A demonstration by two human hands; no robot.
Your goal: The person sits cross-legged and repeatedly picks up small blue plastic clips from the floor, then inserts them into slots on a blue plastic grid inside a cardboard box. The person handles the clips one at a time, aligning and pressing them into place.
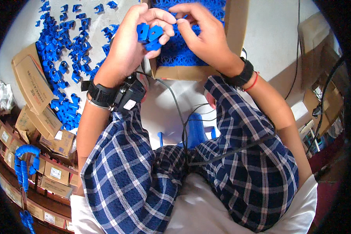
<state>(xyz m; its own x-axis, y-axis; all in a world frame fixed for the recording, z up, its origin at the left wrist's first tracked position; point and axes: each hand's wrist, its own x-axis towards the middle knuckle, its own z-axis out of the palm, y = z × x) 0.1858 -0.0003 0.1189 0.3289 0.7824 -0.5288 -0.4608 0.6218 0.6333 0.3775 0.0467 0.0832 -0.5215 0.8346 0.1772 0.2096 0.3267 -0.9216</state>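
My left hand [130, 37] is curled around several small blue plastic clips [155, 33], which have holes in their flat faces. Right beside it, my right hand [206, 35] has thumb and forefinger bent together near the left fingertips. Whatever may lie in that pinch is too small and hidden to make out. Both hands are above the near part of an open cardboard box [179, 72]. Inside the box, blue clips [183, 58] stand packed in close rows, partly covered by my hands.
Loose blue clips [64, 66] are strewn over the pale floor at the left. Cardboard flaps [33, 78] and shelves of small cartons [56, 171] stand farther left. Black cables [175, 101] run between my knees, near a blue plastic stool [196, 128]. More cartons [327, 97] are at the right.
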